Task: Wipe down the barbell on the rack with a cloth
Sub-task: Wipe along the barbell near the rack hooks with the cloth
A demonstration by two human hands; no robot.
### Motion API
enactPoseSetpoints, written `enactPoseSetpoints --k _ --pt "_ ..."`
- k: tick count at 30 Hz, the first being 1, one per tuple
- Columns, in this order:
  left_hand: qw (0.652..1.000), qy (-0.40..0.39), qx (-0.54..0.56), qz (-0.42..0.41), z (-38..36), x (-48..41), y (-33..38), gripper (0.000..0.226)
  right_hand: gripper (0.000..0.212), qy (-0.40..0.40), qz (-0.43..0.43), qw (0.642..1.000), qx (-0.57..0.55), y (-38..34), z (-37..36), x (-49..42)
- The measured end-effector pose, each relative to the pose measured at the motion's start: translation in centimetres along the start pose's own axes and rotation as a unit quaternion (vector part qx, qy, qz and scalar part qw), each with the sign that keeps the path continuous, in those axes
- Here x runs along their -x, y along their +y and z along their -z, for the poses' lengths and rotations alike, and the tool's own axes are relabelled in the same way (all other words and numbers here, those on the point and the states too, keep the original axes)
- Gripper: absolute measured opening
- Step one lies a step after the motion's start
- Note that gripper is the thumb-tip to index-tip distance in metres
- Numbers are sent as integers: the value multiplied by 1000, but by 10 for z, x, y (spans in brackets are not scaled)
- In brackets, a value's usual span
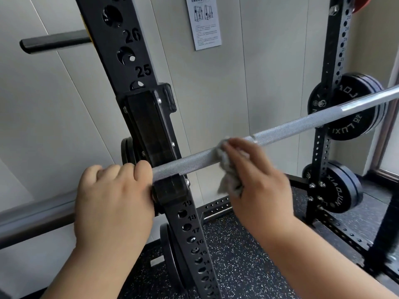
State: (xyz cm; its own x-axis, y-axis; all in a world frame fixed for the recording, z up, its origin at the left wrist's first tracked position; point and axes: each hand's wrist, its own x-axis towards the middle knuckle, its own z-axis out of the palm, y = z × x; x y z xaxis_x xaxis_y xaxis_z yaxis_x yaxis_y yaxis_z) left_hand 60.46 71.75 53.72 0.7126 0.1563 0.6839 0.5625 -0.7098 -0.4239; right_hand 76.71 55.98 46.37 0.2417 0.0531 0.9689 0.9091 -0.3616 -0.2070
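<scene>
Obs.: black rack upright [121,70] with numbered holes is standing at centre-left before a pale panelled wall [259,61]; a second upright [333,61] is standing at the right. Speckled black floor mat [237,255] is lying beneath. Barbell [291,125] is resting in the J-hook [151,126] on the near upright and running up to the right, its knurled shaft giving way to smooth chrome near the frame edge. Black weight plates [345,117] are hanging on the right upright, behind the bar. Left hand [112,208] is gripping the barbell just left of the J-hook, touching it, palm down, fingers pressed together and curled over the shaft. Right hand [259,182] is holding a grey cloth [228,173] against the shaft just right of the J-hook; fingers are lying over the bunched cloth on top of the bar, motion-blurred, so cannot tell their spread. Loose cloth is hanging below the bar. Printed notice [205,22] is hanging on the wall above; text illegible.
</scene>
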Motion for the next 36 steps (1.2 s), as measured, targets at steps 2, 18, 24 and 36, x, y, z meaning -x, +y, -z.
enactPoseSetpoints --k 2,18,24,36 --pt "1000 -2 6 6 1 0 1 19 30 -17 14 1000 7 1 2 1" --pt "996 -84 14 16 11 3 0 37 26 18 -34 998 -42 -26 -14 12" --pt "996 -83 41 10 15 9 -3 25 25 13 -39 998 -42 -7 -6 3" --pt "967 -69 242 -26 34 20 2 72 15 27 -107 994 -9 -4 -2 -1"
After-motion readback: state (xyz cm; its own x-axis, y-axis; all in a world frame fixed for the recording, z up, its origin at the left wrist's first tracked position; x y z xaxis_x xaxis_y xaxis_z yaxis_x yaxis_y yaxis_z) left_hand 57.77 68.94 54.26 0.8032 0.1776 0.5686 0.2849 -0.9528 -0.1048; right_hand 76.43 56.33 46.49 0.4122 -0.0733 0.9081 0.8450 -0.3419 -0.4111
